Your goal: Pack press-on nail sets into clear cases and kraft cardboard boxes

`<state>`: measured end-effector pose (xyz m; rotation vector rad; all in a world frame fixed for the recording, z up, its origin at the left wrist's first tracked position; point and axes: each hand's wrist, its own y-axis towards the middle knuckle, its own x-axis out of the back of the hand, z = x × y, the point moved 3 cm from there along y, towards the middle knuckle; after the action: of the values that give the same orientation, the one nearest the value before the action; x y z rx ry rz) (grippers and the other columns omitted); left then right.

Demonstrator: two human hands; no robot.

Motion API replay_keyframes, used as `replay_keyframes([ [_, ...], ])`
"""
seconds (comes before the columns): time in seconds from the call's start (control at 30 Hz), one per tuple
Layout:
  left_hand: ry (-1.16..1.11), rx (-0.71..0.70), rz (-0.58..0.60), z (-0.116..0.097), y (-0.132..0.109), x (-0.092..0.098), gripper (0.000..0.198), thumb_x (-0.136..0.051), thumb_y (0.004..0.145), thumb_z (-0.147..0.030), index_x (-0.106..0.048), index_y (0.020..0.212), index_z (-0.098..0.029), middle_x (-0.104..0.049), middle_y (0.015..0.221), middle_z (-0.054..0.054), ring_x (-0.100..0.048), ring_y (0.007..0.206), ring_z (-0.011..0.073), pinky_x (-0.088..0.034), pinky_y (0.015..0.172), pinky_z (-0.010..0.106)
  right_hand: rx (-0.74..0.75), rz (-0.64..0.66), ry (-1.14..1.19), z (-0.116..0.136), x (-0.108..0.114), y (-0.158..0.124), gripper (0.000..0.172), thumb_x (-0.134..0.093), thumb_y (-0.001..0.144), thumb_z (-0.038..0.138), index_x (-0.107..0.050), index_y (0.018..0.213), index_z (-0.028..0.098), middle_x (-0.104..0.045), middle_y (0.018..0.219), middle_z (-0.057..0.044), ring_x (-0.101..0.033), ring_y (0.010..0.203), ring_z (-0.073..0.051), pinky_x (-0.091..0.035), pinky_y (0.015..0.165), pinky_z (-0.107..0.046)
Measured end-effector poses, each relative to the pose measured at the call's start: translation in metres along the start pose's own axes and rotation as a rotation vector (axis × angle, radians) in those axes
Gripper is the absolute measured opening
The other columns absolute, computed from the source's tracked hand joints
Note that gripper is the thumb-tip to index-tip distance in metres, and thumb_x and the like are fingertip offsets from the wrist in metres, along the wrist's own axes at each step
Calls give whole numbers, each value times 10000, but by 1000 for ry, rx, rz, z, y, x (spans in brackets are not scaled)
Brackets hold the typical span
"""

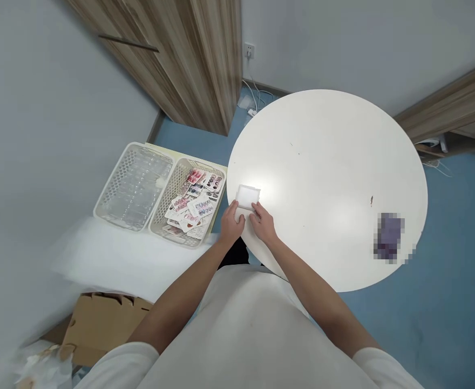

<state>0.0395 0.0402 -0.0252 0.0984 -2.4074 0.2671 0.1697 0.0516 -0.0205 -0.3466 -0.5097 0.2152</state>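
A small flat white box (248, 196) with a pale, see-through-looking rim lies at the left edge of the round white table (322, 151). My left hand (232, 222) grips its near left corner between fingers and thumb. At the near right corner, the fingers of my right hand (263, 222) close on the same box. Left of the table, a white basket (156, 229) holds many printed cards (201, 206) with rows of coloured nail-shaped pieces. Beside it, another white basket (100, 208) is filled with stacked clear plastic boxes (140, 183).
A pixelated purple item (389, 236) sits on the table's right side. White padding (112, 254) and a cardboard box (106, 324) are at lower left. A wooden cabinet (192, 59) stands behind the baskets, and cables (257, 97) run down the wall to the floor.
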Motion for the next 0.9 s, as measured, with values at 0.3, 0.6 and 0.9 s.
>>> replay_keyframes([
  [0.3,-36,-88,24,9,11,3,572,-447,791,-222,-264,1328,-144,-312,1376,117,-301,1256,242,-311,1014,419,59,-31,-133,9,-12,11,520,-453,781,301,-378,1287,209,-335,1369,-69,-280,1267,-230,-278,1020,-421],
  [0.6,-100,-106,39,4,-2,0,702,-462,792,-220,-73,1377,-200,-61,1456,87,-125,1318,257,-257,1035,445,144,60,-71,4,-4,3,672,-487,776,360,-162,1360,286,-56,1450,-44,-92,1323,-233,-269,1009,-454],
  [0.9,-53,-28,-31,-20,-77,1,621,-446,805,-270,-170,1357,-198,-136,1444,91,-144,1316,241,-270,1029,429,294,142,74,-1,19,-64,619,-480,788,333,-199,1338,296,-188,1405,-88,-431,1115,-208,-410,889,-414],
])
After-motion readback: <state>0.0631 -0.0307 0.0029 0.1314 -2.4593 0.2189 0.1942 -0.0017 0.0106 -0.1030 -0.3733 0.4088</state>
